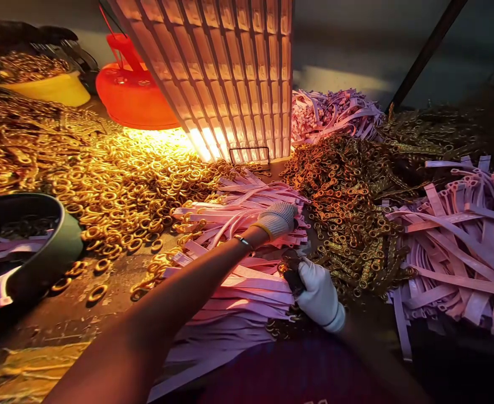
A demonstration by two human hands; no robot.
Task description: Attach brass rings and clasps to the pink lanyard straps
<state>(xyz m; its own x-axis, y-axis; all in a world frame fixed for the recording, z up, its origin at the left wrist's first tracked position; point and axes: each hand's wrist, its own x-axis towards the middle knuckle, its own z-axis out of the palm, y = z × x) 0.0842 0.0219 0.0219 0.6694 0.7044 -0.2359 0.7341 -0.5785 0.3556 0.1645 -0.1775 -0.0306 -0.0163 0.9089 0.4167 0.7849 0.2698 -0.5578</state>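
Observation:
Pink flat straps (247, 286) lie in a layered pile in front of me, with metal rings at their left ends. My left hand (277, 220), in a dotted white glove, is closed at the right end of the upper straps. Its fingertips are dark and partly hidden, so what they pinch does not show. Lower and to the right, my right hand (320, 294) in a plain white glove is wrapped round a dark, worn object (292, 272) whose kind I cannot make out. Small gold metal links (351, 241) are heaped just right of both hands.
Gold rings (133, 174) spread over the left side. A dark green bowl (68, 230) stands at left, a yellow tub (57, 88) behind. An orange-red lamp (133, 92) glows beside an upright ribbed panel (238, 73). More pink straps (461, 241) are piled at right.

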